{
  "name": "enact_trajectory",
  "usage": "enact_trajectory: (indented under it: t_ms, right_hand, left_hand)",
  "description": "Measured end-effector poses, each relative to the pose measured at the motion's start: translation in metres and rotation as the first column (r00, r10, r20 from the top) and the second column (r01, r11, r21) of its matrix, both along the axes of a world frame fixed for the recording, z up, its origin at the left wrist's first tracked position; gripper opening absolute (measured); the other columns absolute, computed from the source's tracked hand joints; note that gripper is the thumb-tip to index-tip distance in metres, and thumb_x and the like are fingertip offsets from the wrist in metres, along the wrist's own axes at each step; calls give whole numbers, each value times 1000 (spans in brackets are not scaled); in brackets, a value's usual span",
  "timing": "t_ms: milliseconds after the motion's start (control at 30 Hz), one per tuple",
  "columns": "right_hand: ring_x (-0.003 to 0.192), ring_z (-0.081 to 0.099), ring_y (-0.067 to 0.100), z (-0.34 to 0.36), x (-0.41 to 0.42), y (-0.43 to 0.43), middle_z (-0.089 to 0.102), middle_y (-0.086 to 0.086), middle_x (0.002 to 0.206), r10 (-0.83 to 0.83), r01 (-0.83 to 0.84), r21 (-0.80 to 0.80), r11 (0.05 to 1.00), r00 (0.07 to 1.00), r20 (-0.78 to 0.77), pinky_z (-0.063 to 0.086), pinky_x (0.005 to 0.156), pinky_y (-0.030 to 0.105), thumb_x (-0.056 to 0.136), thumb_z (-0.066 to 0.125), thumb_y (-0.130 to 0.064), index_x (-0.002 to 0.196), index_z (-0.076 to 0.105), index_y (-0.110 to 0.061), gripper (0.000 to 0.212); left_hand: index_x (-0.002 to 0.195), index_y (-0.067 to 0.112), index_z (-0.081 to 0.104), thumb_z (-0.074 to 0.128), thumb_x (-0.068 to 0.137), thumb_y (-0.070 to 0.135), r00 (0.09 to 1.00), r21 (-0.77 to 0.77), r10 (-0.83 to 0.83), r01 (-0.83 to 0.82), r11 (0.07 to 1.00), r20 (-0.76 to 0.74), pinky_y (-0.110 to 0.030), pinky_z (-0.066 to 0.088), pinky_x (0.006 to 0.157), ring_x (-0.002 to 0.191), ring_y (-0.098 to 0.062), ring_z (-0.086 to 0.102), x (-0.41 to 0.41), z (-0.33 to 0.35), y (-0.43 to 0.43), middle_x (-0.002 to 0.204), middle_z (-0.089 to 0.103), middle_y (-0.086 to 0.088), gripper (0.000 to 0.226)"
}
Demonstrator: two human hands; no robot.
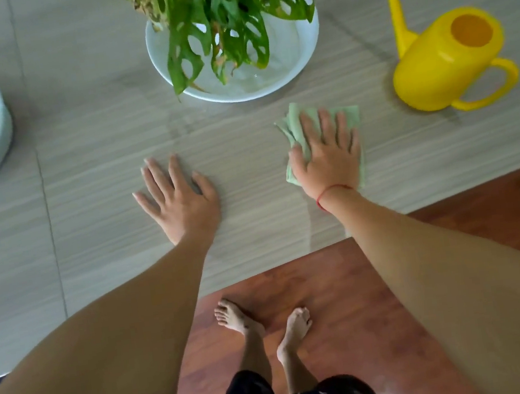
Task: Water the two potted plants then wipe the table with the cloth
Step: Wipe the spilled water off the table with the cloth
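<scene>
Watering apparently done, can (446, 63) set aside; right hand (326, 155) flat, pressing cloth (349, 115) on table (85, 186), left hand (179, 197) splayed, empty; wiping underway.

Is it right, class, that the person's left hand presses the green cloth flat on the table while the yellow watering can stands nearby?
Not quite: the head view shows the right hand pressing the green cloth on the table; the left hand lies bare. The yellow watering can does stand nearby.

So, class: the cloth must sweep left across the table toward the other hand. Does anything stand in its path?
Nothing lies between the cloth under the right hand and the left hand, only bare table. That flat left hand itself blocks the sweep further left.
</scene>
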State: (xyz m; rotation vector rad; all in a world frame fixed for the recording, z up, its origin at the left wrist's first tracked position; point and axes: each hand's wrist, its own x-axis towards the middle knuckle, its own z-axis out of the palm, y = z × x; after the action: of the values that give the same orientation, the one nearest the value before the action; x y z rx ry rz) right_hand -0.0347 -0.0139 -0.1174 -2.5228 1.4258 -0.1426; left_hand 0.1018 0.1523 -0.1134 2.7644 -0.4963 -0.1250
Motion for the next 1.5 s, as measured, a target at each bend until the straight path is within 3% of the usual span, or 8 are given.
enact_trajectory:
  t_ms: [100, 333, 500, 700, 833, 1167, 1367, 1500]
  right_hand:
    - [147, 4, 33, 1, 40, 9, 13, 4, 159, -142, 141, 64, 988, 990, 13, 2, 119, 55, 92, 36, -47, 146, 19, -34, 59]
    - [148, 4, 29, 4, 40, 77, 12, 0, 159, 352, -352, 69, 933, 936, 24, 1, 120, 50, 92, 41, -44, 146, 21, -36, 58]
    - [148, 7, 25, 4, -5, 60, 15, -4, 159, 323, -323, 14, 946, 946, -16, 7, 121, 47, 93, 40, -40, 145, 21, -39, 56]
    - [147, 7, 29, 0, 22, 68, 16, 1, 159, 156, -156, -1, 988, 988, -22, 7, 121, 51, 95, 37, -41, 146, 20, -36, 53]
    - [147, 7, 30, 0, 56, 68, 15, 2, 159, 145, -146, -4, 989, 989, -18, 6, 121, 52, 96, 35, -43, 145, 22, -34, 52]
    - [147, 4, 32, 2, 199, 125, 13, 3, 159, 356, -356, 52, 933, 934, 15, -1, 119, 51, 94, 37, -46, 146, 23, -34, 55]
    - [147, 14, 25, 4, 145, 152, 22, -2, 157, 626, -628, 43, 777, 778, 55, 7, 121, 45, 93, 40, -42, 144, 29, -36, 52]
    - [146, 20, 26, 4, 122, 100, 26, -1, 156, 396, -396, 7, 918, 918, 5, 12, 119, 46, 92, 36, -39, 144, 30, -35, 52]
  left_hand:
    - [150, 24, 28, 33, 97, 37, 1000, -5, -3, 3, 1000, 9, -50, -6, 118, 149, -21, 0, 1, -1, 2, 162, 9, -9, 55]
    - [152, 25, 25, 36, 98, 34, 999, -39, 1, -3, 999, -42, -47, -7, 119, 149, -18, -2, 0, 7, 4, 162, 5, -5, 56]
    - [155, 20, 10, 41, 98, 25, 999, -266, 7, -19, 964, -45, -43, -2, 119, 149, -21, -2, 12, 18, 18, 162, 1, -6, 65]
    - [153, 16, 22, 34, 100, 32, 997, -54, 72, -71, 996, 4, -49, -5, 119, 149, -23, -2, 92, 17, 82, 162, 8, -5, 56]
    - [149, 19, 29, 26, 100, 42, 987, 35, 147, -145, 989, -61, -51, -2, 119, 149, -24, 2, 140, 16, 109, 162, 11, -4, 54]
    - [154, 28, 11, 23, 99, 47, 987, 76, 156, -153, 985, -35, -45, -7, 120, 149, -18, -5, 144, 5, 112, 163, 1, 0, 59]
    - [154, 29, 12, 24, 99, 45, 985, 47, 162, -159, 986, -60, -46, -5, 120, 149, -18, -5, 144, 5, 113, 163, 1, 1, 59]
    - [154, 29, 12, 24, 99, 46, 984, 50, 167, -165, 985, -56, -48, -5, 119, 149, -19, -4, 143, 4, 111, 163, 2, 0, 59]
